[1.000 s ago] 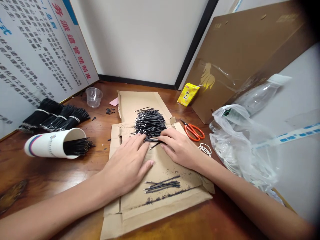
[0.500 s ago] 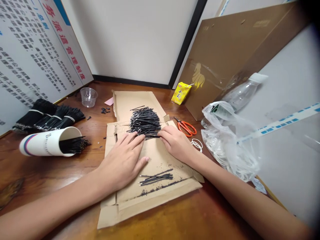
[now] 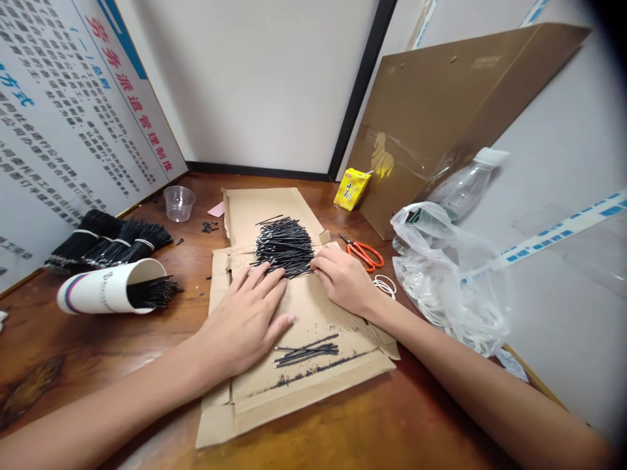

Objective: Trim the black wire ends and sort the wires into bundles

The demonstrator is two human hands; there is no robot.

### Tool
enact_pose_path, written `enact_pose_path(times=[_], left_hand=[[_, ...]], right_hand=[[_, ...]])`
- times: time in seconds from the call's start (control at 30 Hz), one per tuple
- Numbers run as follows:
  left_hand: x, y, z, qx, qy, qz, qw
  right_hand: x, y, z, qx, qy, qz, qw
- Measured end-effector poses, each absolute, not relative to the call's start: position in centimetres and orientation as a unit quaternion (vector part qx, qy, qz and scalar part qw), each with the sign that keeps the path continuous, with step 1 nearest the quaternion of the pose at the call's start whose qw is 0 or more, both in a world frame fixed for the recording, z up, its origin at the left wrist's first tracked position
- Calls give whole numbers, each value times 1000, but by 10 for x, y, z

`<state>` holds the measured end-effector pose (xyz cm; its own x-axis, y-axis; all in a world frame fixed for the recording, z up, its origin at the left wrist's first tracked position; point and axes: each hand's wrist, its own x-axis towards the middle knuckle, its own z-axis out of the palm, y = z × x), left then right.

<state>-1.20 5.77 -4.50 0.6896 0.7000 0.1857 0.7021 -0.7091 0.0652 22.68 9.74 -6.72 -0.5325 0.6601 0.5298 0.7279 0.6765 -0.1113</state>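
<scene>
A heap of short black wires [image 3: 284,245] with shiny tips lies on a flattened cardboard sheet [image 3: 313,391]. My left hand [image 3: 257,313] rests flat at the heap's near left edge, fingers stretched out and fingertips touching the closest wires. At the near right edge, my right hand [image 3: 343,277] has its fingers bent and pressed together against the wire ends; whatever is between them is hidden. Closer to me, a small loose group of black wires [image 3: 308,351] lies on the cardboard, beside dark crumbs.
Left stand tied black wire bundles [image 3: 115,238], a tipped paper cup [image 3: 98,287] holding wires and a clear plastic cup [image 3: 179,203]. Right are orange-handled cutters [image 3: 365,254], white rubber bands [image 3: 385,286], a yellow drink carton [image 3: 351,189], a plastic bag [image 3: 441,287], a bottle [image 3: 465,186] and a brown box [image 3: 416,117].
The view has shifted slightly, so everything sits a little lower in the picture. Both hands stay at the same edges of the heap, with hardly any movement.
</scene>
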Motion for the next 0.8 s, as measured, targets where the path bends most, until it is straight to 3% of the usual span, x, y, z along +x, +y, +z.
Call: enact_pose_path(times=[0.17,0.37,0.8], left_hand=[[-10,58,-45,-907,-406,-107,9],[-7,61,-45,-912,-403,-74,9],[-4,69,-46,-910,-401,-107,13]], right_hand=[[226,92,-64,-367,-876,-19,313],[219,91,-64,-375,-889,-21,260],[219,94,-67,-405,-865,-48,291]])
